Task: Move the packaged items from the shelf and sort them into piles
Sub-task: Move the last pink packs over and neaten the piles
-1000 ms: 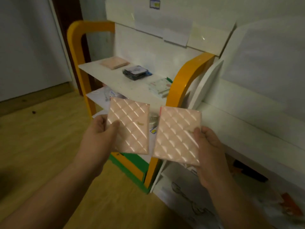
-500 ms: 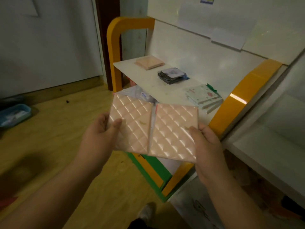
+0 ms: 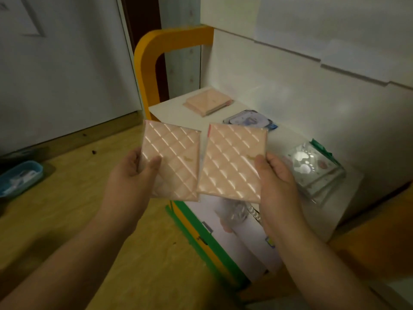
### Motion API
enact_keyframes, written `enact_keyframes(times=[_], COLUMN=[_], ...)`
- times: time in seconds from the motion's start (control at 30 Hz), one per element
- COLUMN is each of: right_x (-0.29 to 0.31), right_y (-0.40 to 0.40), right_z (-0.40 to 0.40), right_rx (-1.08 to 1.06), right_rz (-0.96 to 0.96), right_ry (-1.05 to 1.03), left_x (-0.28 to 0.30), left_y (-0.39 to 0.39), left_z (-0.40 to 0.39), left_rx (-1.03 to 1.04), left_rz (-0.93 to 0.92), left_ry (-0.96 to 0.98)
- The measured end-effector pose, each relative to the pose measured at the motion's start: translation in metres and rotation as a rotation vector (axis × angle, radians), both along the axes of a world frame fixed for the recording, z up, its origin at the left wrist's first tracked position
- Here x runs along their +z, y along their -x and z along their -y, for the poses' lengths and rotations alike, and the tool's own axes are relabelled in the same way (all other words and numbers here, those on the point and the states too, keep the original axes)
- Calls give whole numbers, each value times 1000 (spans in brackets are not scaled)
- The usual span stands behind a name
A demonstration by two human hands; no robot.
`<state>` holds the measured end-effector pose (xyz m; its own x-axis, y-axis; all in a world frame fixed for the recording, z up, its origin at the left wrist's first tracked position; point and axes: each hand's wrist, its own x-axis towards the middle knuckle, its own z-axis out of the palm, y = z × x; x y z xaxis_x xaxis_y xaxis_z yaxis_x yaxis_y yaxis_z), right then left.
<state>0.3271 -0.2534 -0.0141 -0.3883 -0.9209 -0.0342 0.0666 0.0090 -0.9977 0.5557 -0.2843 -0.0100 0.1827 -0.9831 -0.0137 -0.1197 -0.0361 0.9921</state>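
Pink quilted packet [image 3: 173,162] pinched at its left edge by the left hand [image 3: 134,175]; a matching packet [image 3: 232,164] gripped by the right hand [image 3: 277,177] (thumbs on top). Behind, on the shelf [image 3: 169,113]: pink pile [image 3: 207,103], blue pile [image 3: 249,120], clear pile [image 3: 312,168].

Two flat, square pink packets with a shiny quilted diamond pattern were held side by side above the white shelf [image 3: 297,139], the left packet [image 3: 173,162] and the right packet [image 3: 232,163] nearly edge to edge. On the shelf lay a pink pile [image 3: 209,102], a dark-blue pile [image 3: 250,119] and a clear-wrapped white pile [image 3: 312,168].
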Motion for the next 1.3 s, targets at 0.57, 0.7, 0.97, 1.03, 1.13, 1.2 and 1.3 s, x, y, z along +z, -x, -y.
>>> enact_keyframes(times=[0.57,0.7,0.97,1.03,1.13,1.2,1.3], right_x=[-13,-11,-7,-6,-4,-3,-2], right_y=[11,-2,-27,-31,-31,-30,-29], right_z=[114,166,237,242,245,248,252], right_rx=[-362,-480,-625,-675,-748,-769,-780], right_rz=[-61,-18,-32,-39,-34,-29,-48], right_ry=[-78,-74,-69,-84,-89,-99,-111], left_x=[-19,-15,-18,-23,-32,-39,-50], left_y=[56,58,70,77,86,91,94], left_z=[208,279,400,420,443,452,462], left_rx=[-374,-442,-693,-739,-781,-805,-807], left_rz=[101,338,441,473,552,654,782], left_ry=[-5,38,140,163,192,233,286])
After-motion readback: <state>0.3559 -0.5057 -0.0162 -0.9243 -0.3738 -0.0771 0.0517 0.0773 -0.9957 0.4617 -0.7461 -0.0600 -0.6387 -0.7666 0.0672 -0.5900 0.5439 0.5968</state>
